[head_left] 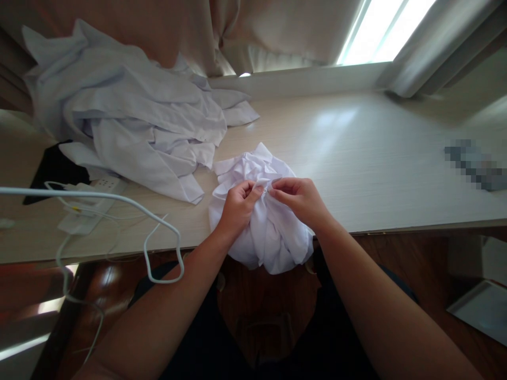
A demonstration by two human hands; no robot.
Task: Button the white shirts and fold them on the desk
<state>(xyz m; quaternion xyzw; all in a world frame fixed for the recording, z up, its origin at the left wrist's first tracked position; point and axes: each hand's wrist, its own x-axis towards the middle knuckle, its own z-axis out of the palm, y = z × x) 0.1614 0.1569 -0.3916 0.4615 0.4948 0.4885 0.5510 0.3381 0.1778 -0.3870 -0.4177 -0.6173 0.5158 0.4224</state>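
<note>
A bunched white garment (pixel 277 235) overhangs the front edge of the pale desk (pixel 368 163). The left hand (pixel 240 205) and right hand (pixel 301 200) pinch its cloth, fingers nearly closed. Behind hang beige curtains (pixel 285 31) beside a bright window (pixel 382 34); brown flooring (pixel 412 264) lies below.

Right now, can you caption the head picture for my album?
Left hand pinching bunched white cloth, right hand against it, at a table near more white fabric.

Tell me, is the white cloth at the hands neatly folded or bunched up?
Bunched up: the white cloth shows loose, uneven creases, gathered beneath the left hand and right hand.
</note>
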